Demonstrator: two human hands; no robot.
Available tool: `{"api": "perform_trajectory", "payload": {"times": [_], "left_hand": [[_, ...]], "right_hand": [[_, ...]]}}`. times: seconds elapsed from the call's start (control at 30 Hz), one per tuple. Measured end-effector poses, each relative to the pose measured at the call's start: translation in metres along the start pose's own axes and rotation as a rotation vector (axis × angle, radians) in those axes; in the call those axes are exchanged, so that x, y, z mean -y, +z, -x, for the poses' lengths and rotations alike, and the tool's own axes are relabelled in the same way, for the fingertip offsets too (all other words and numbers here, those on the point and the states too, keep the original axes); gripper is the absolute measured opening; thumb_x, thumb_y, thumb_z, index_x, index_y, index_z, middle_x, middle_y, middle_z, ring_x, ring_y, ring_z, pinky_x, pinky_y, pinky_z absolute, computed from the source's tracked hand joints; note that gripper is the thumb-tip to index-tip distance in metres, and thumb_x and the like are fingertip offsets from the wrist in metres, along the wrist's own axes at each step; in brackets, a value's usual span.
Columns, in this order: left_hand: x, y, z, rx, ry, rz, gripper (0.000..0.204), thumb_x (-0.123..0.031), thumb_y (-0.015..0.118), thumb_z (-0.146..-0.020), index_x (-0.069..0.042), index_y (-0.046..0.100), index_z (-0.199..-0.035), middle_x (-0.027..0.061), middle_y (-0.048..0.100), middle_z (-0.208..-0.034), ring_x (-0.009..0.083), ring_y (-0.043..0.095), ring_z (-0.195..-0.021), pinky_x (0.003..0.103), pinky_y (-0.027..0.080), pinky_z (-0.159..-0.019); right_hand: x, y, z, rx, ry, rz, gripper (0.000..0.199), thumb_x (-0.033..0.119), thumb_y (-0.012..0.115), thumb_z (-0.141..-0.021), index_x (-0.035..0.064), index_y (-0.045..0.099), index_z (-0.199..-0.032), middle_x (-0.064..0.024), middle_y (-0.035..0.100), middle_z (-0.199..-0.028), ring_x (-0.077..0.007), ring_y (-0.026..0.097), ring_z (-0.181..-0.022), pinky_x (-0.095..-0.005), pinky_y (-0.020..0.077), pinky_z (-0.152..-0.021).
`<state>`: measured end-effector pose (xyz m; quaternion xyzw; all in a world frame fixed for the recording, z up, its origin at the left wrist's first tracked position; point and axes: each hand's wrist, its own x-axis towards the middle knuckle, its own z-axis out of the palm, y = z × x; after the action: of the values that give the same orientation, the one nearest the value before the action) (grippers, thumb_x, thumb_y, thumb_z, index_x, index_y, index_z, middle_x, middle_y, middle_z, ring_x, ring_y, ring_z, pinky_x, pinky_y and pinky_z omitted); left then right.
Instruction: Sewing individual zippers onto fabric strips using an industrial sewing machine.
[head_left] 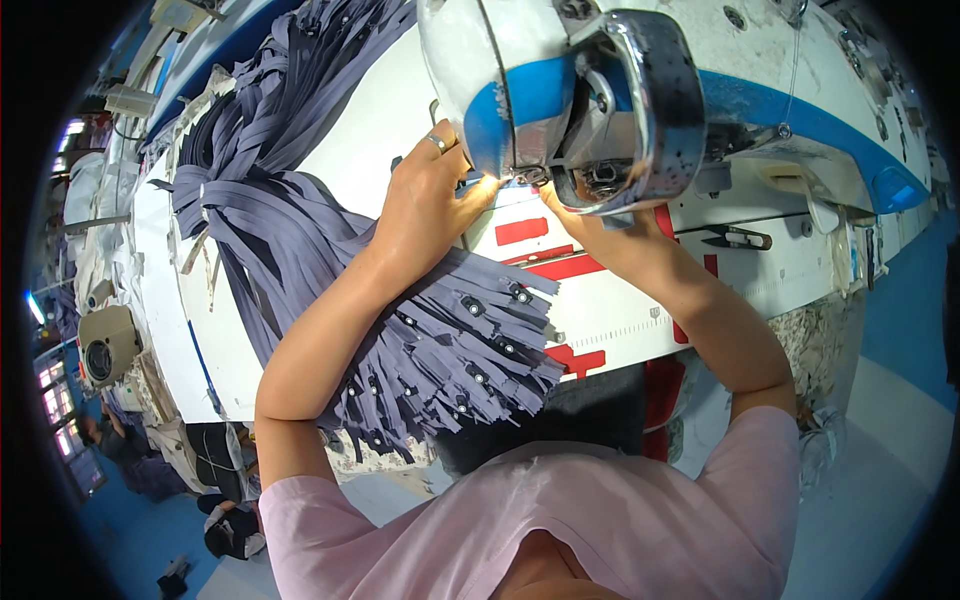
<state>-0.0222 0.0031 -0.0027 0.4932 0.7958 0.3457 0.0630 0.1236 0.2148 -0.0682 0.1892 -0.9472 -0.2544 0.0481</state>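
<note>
The left hand (430,195) is pressing a grey-purple strap (478,180) flat under the sewing machine head (590,100), fingers spread. The right hand (580,222) is sitting mostly hidden beneath the machine, perhaps pinching the same strap. A heap of snap-fastened straps (440,340) is lying nearer, left, on the white table (370,110).

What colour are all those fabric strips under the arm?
The fabric strips are greyish purple, seen best in the head view.

strips (300,230) left on table (620,320), hands (430,195) seemingly under machine (620,90)
</note>
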Motion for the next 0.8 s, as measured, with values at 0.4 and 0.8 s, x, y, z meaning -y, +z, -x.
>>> {"api": "perform_trajectory", "payload": {"times": [0.4, 0.8], "left_hand": [[0.003, 0.002, 0.0, -0.005, -0.043, -0.134, 0.021, -0.006, 0.077, -0.075, 0.007, 0.063, -0.084, 0.0199, 0.062, -0.093, 0.0364, 0.062, -0.076, 0.042, 0.051, -0.065], [0.006, 0.008, 0.001, 0.001, -0.068, -0.189, 0.026, -0.008, 0.08, -0.072, 0.004, 0.064, -0.089, 0.021, 0.06, -0.087, 0.0391, 0.061, -0.078, 0.044, 0.05, -0.068]], "right_hand": [[-0.009, -0.055, -0.027, -0.539, 0.515, -1.087, 0.015, 0.021, 0.06, -0.085, 0.0061, 0.06, -0.085, -0.0185, 0.065, -0.08, -0.0418, 0.059, -0.082, -0.0498, 0.0424, -0.074], [-0.009, -0.052, -0.02, -0.513, 0.488, -1.094, 0.016, 0.021, 0.061, -0.08, 0.005, 0.063, -0.081, -0.0186, 0.064, -0.073, -0.0414, 0.06, -0.075, -0.05, 0.0424, -0.073]]}}
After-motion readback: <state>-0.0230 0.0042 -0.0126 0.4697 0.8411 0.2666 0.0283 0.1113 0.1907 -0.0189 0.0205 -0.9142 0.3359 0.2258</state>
